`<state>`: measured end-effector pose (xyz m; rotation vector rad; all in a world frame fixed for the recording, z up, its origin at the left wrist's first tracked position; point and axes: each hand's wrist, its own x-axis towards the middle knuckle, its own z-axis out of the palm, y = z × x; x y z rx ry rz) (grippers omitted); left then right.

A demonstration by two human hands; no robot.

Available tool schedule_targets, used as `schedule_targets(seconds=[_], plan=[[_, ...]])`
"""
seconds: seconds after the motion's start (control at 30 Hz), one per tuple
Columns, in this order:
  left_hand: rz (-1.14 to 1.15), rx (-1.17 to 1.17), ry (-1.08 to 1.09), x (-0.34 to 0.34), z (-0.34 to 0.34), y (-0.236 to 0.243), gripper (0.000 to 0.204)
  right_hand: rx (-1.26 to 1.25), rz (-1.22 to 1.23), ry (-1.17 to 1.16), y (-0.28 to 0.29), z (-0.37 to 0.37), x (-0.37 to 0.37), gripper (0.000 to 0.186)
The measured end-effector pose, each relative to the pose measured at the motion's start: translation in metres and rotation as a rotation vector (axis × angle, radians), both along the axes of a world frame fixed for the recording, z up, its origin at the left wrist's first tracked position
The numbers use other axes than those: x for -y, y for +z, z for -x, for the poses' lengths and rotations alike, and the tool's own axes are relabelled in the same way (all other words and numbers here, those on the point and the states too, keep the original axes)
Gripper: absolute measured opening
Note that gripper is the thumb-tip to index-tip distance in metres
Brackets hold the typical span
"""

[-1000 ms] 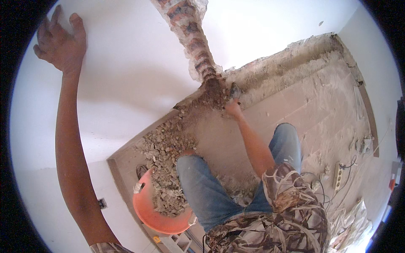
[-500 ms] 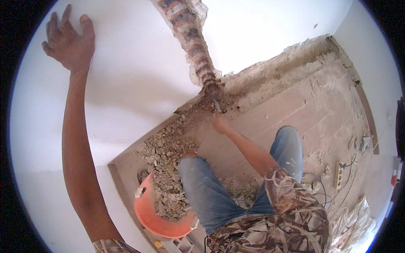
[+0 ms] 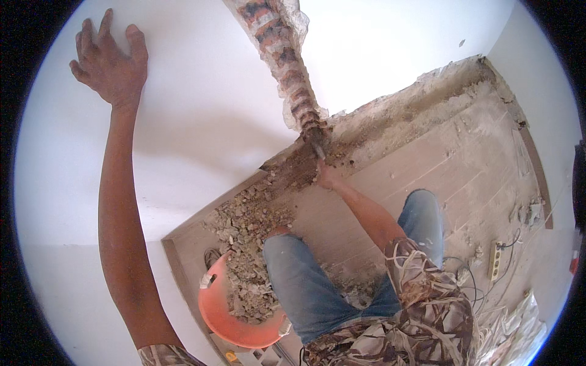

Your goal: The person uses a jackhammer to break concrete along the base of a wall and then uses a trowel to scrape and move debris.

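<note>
My left hand (image 3: 113, 67) is raised against the white wall at the upper left, fingers apart, holding nothing. Low at the wall's foot, my right hand (image 3: 328, 177) is closed around a small, narrow grey metal tool (image 3: 319, 151); its exact kind is too small to make out. The tool's end points into the dark, crumbled corner where a rough vertical channel (image 3: 291, 73) of exposed brick meets the floor. Loose dirt and rubble (image 3: 250, 222) spread from that corner toward my left knee.
An orange tub (image 3: 235, 329) lies tipped at the lower left with rubble at its mouth. A rough, stripped band (image 3: 415, 100) runs along the wall base. To the right are a power strip (image 3: 495, 262) with dark cables and crumpled pale sheeting (image 3: 516, 329).
My right hand and the tool have moved slightly toward the wall, into the foot of the brick channel. The whole view has shifted a little; my left hand stays on the wall.
</note>
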<state>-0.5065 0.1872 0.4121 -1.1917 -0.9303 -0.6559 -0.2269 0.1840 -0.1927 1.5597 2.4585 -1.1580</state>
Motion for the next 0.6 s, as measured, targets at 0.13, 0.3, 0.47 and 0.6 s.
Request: schedule_targets(seconds=[0.13,0.3,0.47,0.6], plan=[[0.086,-0.015,0.120,0.028,0.024,-0.009,0.052,-0.048,-0.070,0.357,0.052,-0.015,0.035,0.084],[0.115,-0.080,0.193,0.060,0.039,0.006,0.052,-0.038,0.063,0.226,0.123,-0.016,0.031,0.082],[0.083,-0.006,0.131,0.014,0.009,-0.004,0.052,0.117,-0.011,0.059,0.014,-0.009,0.018,0.082],[0.095,-0.038,0.162,0.030,0.021,-0.001,0.052,-0.039,-0.034,0.162,0.006,-0.012,0.021,0.086]])
